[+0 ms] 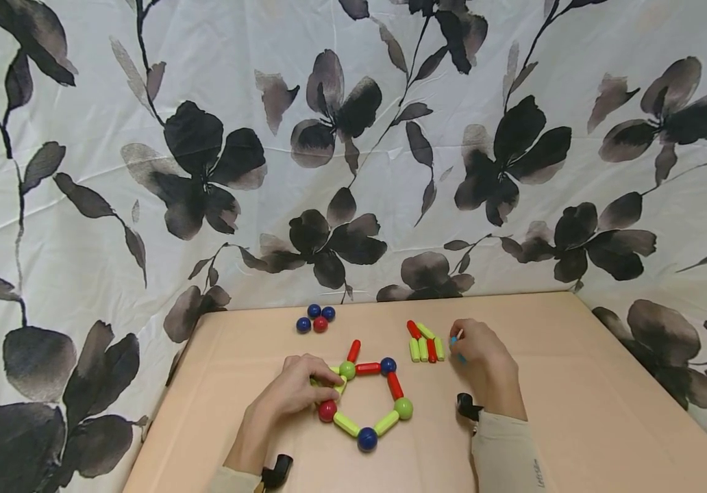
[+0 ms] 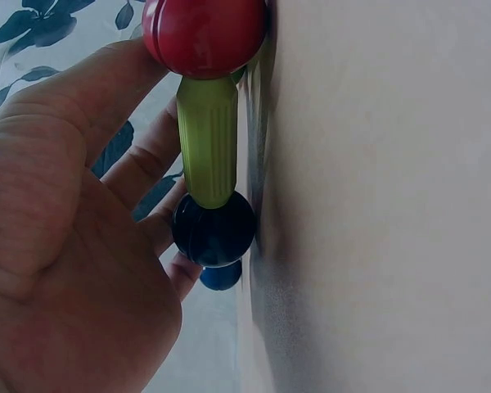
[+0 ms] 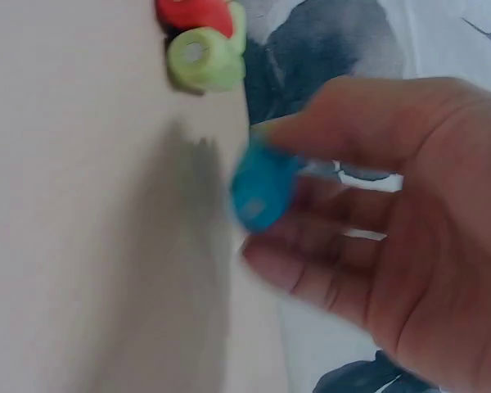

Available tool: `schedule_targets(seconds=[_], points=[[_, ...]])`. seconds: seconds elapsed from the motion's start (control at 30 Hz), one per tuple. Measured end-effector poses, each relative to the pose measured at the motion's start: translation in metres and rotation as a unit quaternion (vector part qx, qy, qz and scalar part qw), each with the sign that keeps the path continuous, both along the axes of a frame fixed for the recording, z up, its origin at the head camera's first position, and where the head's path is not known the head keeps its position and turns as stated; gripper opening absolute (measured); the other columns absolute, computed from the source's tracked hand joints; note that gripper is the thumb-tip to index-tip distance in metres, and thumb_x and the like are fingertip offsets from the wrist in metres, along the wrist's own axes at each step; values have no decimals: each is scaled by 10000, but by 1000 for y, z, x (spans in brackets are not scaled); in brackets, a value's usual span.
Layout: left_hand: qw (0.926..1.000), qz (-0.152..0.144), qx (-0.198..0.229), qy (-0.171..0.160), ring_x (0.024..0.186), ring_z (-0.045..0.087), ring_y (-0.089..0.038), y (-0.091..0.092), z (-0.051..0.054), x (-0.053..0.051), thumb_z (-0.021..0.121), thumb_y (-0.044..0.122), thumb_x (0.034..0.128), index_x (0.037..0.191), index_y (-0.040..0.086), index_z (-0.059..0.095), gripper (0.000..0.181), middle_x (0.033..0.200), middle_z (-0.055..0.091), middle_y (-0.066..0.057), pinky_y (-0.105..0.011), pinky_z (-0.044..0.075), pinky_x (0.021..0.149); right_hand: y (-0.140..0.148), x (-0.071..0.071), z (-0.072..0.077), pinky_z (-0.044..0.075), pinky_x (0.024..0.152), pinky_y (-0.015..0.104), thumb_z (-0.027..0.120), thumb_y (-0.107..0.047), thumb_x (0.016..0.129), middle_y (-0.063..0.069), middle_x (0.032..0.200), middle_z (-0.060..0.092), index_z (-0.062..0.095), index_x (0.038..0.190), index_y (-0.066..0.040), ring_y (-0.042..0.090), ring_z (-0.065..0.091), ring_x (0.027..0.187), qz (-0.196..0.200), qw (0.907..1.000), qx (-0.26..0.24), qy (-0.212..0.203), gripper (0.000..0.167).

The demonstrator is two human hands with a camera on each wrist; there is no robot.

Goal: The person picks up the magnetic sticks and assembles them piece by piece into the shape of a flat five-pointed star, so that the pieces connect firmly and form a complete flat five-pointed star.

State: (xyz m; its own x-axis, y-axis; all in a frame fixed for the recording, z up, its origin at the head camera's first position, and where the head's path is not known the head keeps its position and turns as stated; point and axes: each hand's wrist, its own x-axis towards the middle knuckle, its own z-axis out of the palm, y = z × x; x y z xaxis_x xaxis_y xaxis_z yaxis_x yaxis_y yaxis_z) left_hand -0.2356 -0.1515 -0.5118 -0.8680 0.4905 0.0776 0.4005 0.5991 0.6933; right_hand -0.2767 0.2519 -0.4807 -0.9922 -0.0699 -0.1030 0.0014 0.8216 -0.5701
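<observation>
The right hand [image 1: 486, 359] pinches a short, light-blue plastic rod [image 3: 262, 184] between thumb and fingers, held just beside a small cluster of red and yellow-green plastic rods [image 1: 423, 349] on the tan tabletop [image 1: 575, 411]. The left hand [image 1: 294, 387] has thumb and fingers closed on the left side of a ring of coloured plastic rods and balls [image 1: 368, 369], next to its glossy red ball [image 1: 327, 411]; the fingers hide exactly which piece they grip. Too firm a squeeze or sideways push there could pop a joint apart or skew the ring's outline, since its pieces seem to meet only end to ball. The blue rod, small and held near the fingertips, might slip or twist in the pinch, and a low sweep of that hand could scatter the cluster.
</observation>
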Motion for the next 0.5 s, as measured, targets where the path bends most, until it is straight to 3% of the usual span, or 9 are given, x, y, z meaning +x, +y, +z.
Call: schedule_targets(seconds=[0.1, 0.23, 0.4, 0.5], points=[[10000, -14, 1, -11, 1063, 568, -104, 0, 0, 0, 867, 333, 844, 998, 324, 842, 157, 936, 740, 227, -437, 296, 943, -4, -5, 4, 500, 708, 332, 615, -83, 979, 127, 971, 645, 658, 1176, -15, 247, 593, 818, 24, 9964, -508, 674, 212], [10000, -2, 20, -38, 1066, 567, -105, 0, 0, 1, 869, 332, 843, 995, 332, 841, 154, 930, 735, 234, -444, 298, 947, -26, -9, 12, 549, 763, 321, 630, -109, 1015, 140, 1076, 659, 658, 1251, -63, 269, 620, 920, 101, 9802, -1375, 1420, 242], [10000, -35, 9, 4, 1061, 580, -101, -1, 0, 0, 869, 342, 843, 996, 338, 840, 156, 939, 741, 230, -438, 311, 949, -62, -9, 18, 554, 790, 319, 677, -118, 1008, 118, 1125, 670, 678, 1276, -134, 272, 620, 972, 279, 9614, -2185, 1647, 269], [10000, -69, -1, 20, 1061, 583, -101, -1, 0, -1, 866, 343, 846, 1000, 335, 840, 157, 943, 745, 223, -439, 311, 950, -77, -9, 18, 564, 788, 334, 699, -126, 998, 106, 1133, 681, 686, 1283, -153, 265, 643, 975, 523, 9567, -2406, 1555, 287]])
